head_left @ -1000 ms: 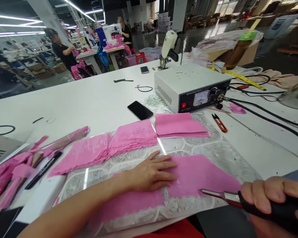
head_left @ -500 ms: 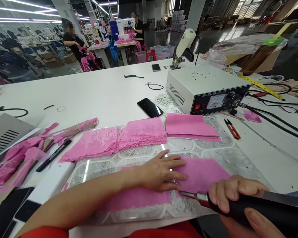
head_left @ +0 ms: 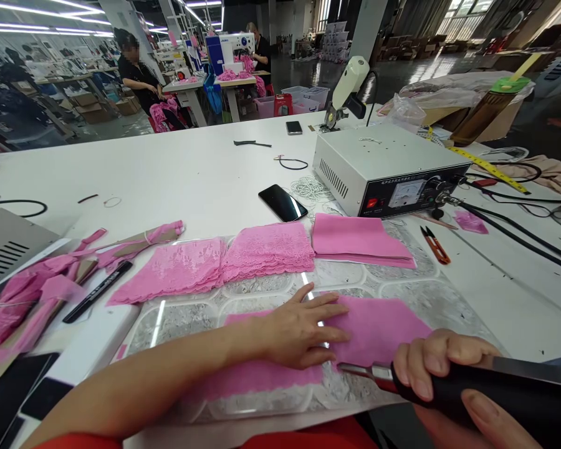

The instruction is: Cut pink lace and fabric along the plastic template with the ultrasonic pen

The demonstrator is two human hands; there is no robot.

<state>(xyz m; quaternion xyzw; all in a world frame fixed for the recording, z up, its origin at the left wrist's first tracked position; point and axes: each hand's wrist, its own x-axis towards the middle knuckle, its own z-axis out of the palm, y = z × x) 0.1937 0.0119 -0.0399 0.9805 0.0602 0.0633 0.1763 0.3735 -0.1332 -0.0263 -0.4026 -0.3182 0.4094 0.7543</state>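
My left hand (head_left: 302, 330) lies flat, fingers spread, pressing a pink fabric piece (head_left: 383, 327) onto a glass plate (head_left: 430, 296) over patterned paper. My right hand (head_left: 442, 368) grips the black handle of a cutting tool (head_left: 505, 390); its metal tip (head_left: 359, 370) rests at the near edge of the fabric, just right of my left fingers. Behind lie two pink lace stacks (head_left: 217, 262) and a plain pink fabric stack (head_left: 358, 240).
A white control box (head_left: 388, 168) with cables stands at right, orange snips (head_left: 432, 243) and a black phone (head_left: 283, 202) near it. Pink scraps and a black marker (head_left: 98, 291) lie at left beside a grey box (head_left: 7, 246). Other people work at sewing tables far behind.
My right hand has brought the tool leftward, so its tip now sits close beside my left fingers. The view has shifted slightly; my left hand stays pressed on the fabric.
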